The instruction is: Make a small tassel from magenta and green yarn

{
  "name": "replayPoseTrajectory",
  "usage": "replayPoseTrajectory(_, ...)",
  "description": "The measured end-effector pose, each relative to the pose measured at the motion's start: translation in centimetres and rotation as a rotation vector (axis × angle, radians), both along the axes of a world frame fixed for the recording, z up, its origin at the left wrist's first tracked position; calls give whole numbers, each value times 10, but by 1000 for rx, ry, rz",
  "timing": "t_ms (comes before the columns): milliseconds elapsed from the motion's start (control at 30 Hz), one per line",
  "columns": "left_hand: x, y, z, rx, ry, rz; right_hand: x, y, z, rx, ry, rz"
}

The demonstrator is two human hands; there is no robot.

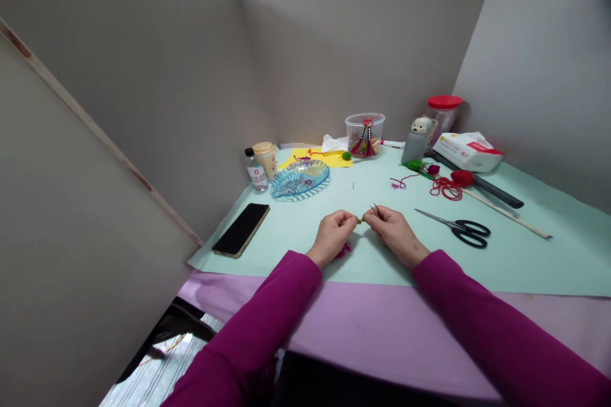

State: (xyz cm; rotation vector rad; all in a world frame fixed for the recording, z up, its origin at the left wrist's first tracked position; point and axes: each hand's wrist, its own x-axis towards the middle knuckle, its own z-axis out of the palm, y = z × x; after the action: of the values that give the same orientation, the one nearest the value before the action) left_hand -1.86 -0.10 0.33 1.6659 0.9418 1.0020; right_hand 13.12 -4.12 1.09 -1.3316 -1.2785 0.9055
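Observation:
Close together over the front middle of the mat, both hands are closed in a pinch. My left hand (333, 235) grips one end of a short piece of green yarn (361, 220) between thumb and finger. The other end is pinched by my right hand (392, 232). Thin dark points (374, 208) stick up behind the right fingers; what they belong to is hidden. Magenta yarn strands (344, 250) show beneath my left hand, partly covered by it. Black-handled scissors (458, 227) lie to the right of my right hand, blades pointing left.
At left lie a phone (242, 229), a small bottle (256, 170), a cup (266, 159) and a blue shell-shaped dish (300, 180) of beads. Farther back stands a plastic tub (365, 135). Red yarn (446, 188), a wooden stick (510, 215) and a tissue pack (468, 151) are at right.

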Motion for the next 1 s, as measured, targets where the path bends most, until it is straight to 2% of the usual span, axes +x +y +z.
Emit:
replayPoseTrajectory(167, 0, -5, 7, -44, 32, -3, 0, -1, 0, 140, -178, -7)
replayPoseTrajectory(300, 0, -5, 5, -120, 20, 23, 0, -1, 1, 169, -312, -55)
replayPoseTrajectory(467, 0, 2, -1, -97, -60, 50, 6, 0, 1, 125, -283, -170)
replayPoseTrajectory(567, 0, 5, -3, -83, -82, 70, 6, -2, 2, 158, -285, -228)
replayPoseTrajectory(767, 0, 6, -2, -110, -93, 120, -6, -6, -2, 340, -452, -62)
replayPoseTrajectory(1000, 1, 6, -3, -91, -107, 88, -5, 1, -12, 321, -592, -33)
